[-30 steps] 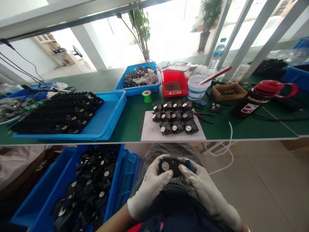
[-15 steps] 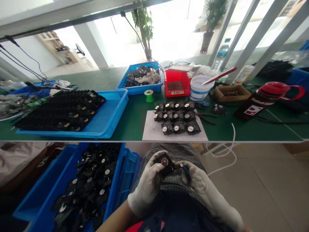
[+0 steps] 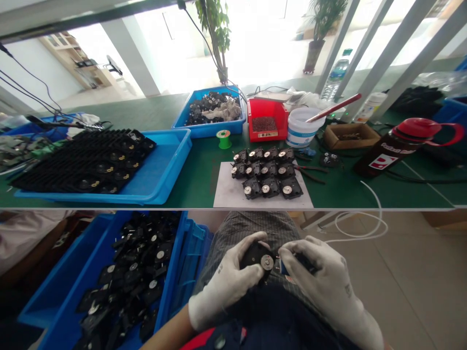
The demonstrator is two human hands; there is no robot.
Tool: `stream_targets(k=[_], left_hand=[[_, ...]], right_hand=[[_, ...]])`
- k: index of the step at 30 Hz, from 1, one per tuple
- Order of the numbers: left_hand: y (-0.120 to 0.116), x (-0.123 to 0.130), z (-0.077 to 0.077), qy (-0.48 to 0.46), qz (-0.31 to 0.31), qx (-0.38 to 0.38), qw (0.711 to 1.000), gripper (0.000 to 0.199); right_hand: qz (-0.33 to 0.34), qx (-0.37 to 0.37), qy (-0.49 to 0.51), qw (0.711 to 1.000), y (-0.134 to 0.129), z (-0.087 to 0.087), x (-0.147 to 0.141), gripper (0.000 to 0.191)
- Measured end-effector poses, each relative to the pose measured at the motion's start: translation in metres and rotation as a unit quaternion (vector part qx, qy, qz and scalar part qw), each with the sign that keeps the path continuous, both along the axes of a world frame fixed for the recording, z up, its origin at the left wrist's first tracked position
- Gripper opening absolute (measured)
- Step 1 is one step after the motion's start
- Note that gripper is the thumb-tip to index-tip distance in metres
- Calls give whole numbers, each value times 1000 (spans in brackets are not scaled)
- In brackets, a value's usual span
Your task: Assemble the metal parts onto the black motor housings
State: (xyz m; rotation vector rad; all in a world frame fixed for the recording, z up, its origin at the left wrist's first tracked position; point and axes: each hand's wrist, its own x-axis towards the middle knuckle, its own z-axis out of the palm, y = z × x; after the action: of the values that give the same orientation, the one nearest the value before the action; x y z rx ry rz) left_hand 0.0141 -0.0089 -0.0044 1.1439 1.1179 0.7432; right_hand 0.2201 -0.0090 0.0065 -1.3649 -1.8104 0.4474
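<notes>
My gloved left hand holds a black mechanism above my lap, fingers behind it and thumb near its front edge. A round silver disc shows on the mechanism's right side. In my gloved right hand, the fingers are curled round a small dark blue and black object. Its kind is unclear, since the hand covers most of it. Thin metal ends at its left point toward the mechanism; I cannot tell whether they touch. Similar black mechanisms stand in rows on a white sheet on the bench.
A blue bin of loose black mechanisms stands at lower left. On the bench are a blue tray with black parts, a solder spool, a red bin, a white tub, pliers and a red-lidded bottle.
The mechanism in my left hand has turned, so a silver disc faces up where a coppery one showed. My right hand has rotated, back upward, and shifted slightly right.
</notes>
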Motion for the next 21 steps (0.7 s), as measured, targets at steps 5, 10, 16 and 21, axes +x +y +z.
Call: stream_targets(k=[5,10,16,21], left_hand=[[0,0,5,44,10,15,999,67],[1,2,10,58,4,16,998,69],[0,2,12,58,5,13,998,69],[-1,1,9,51,5,10,999,69]], right_hand=[[7,33,-20,999,1,-3,-3,21],[29,67,-36,997,3,-3,-7,20],[43,64,-40,996,4,0,-9,23],[48,76,-42,995,4,-1,-8,21]])
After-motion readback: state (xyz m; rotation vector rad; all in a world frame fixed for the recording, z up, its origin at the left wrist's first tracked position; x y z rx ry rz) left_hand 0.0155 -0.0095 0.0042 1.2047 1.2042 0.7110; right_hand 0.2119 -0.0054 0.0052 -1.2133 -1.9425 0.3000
